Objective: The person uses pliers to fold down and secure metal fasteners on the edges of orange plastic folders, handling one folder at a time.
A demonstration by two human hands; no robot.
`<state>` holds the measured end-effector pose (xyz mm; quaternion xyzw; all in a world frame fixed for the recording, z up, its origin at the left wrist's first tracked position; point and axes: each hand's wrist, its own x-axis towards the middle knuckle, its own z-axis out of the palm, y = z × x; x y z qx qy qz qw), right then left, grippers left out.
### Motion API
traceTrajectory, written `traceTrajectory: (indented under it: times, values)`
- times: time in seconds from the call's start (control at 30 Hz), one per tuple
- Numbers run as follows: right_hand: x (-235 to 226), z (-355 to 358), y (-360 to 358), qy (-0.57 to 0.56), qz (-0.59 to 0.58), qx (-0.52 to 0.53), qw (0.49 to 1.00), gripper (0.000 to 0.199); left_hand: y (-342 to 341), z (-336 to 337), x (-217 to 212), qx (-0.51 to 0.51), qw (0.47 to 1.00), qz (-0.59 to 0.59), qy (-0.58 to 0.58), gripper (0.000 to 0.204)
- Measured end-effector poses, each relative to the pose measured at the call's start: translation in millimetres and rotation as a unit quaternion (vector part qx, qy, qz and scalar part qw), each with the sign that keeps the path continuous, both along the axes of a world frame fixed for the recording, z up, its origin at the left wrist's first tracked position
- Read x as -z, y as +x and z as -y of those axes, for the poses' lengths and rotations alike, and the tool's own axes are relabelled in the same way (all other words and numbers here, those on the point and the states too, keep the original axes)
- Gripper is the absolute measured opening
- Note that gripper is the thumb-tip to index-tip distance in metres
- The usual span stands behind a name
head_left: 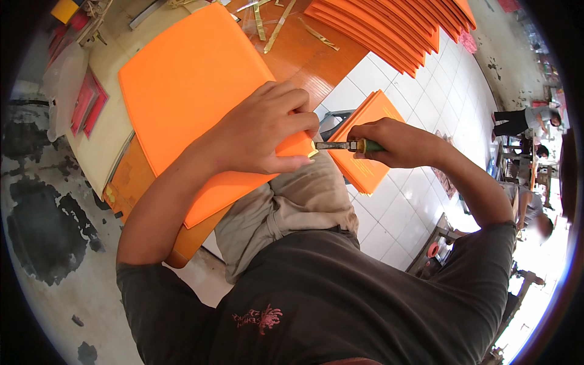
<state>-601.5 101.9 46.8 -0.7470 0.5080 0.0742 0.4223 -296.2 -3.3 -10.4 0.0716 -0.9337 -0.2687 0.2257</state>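
Observation:
A large orange folder-like cover (182,79) lies over the table's edge and partly over my lap. My left hand (267,128) grips it near its right corner, with the fingers curled and the thumb pressed on the surface. A small gold metal corner piece (313,150) sits on that corner. In my right hand (404,143) is a pair of pliers (333,145) with green grips, closed in my fingers. The jaws reach the gold piece; whether they clamp it is too small to tell.
Tall stacks of orange covers (389,30) stand at the far right. Another orange stack (368,164) rests beyond my right hand. Gold strips (280,27) are scattered on the brown tabletop (304,67). Red flat pieces (91,103) lie at left. Other people (526,118) are at far right.

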Motion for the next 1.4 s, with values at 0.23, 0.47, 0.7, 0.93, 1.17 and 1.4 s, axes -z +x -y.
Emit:
traceTrajectory:
  times: [0.23, 0.47, 0.7, 0.93, 1.17, 1.4]
  values:
    - [-9.9, 10.0, 5.4, 0.016, -0.014, -0.029, 0.999, 0.03, 1.3, 0.3, 2.1, 0.002, 1.0, 0.003, 0.0, 0.04]
    - [-16.1, 20.0, 9.9, 0.038, -0.044, -0.036, 0.998, 0.031, 0.8, -0.6, 5.9, -0.002, 1.0, -0.011, 0.012, 0.039]
    - [-8.9, 21.2, 2.9, 0.004, -0.007, -0.036, 0.999, 0.031, 0.8, -0.8, -1.9, 0.005, 1.0, 0.004, 0.019, 0.035]
    - [-3.6, 23.6, 4.0, -0.023, 0.005, -0.035, 0.999, 0.035, 0.7, -1.2, -1.0, 0.0, 1.0, 0.003, 0.013, 0.035]
    - [-4.8, 23.4, 8.8, -0.01, -0.022, -0.024, 0.999, 0.033, 1.0, -0.7, -0.2, 0.003, 1.0, 0.001, 0.01, 0.035]
    - [-20.5, 28.2, 21.1, 0.054, -0.091, -0.007, 0.994, 0.036, 0.8, -1.7, 1.7, 0.001, 1.0, -0.002, 0.016, 0.033]
